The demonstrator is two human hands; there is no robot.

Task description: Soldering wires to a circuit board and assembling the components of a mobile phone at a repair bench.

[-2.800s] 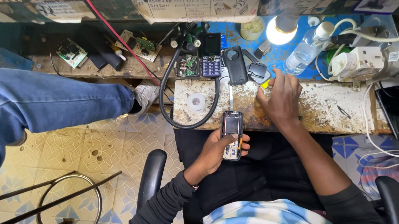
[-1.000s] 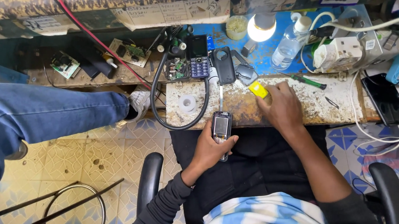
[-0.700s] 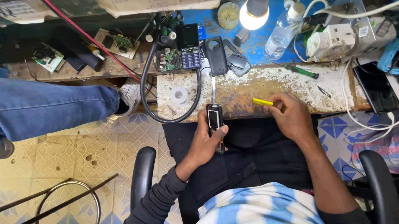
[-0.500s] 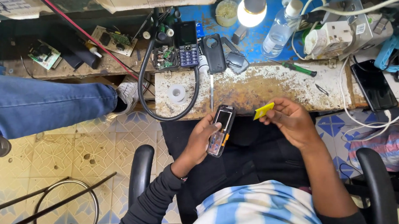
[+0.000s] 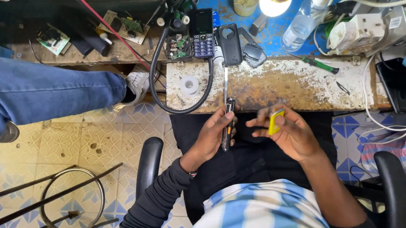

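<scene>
I see a blue-jeaned leg point(image 5: 51, 92) of another person at left, my left hand point(image 5: 211, 137) wrapped around a keypad phone point(image 5: 228, 124) held edge-on over my lap, my right hand point(image 5: 290, 132) pinching a small yellow pick point(image 5: 275, 121) just beside it, worn workbench point(image 5: 297, 86) above, green screwdriver point(image 5: 319, 63) on it

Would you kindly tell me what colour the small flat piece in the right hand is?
Yellow: the small flat piece shows best in the head view, in the right hand.
</scene>
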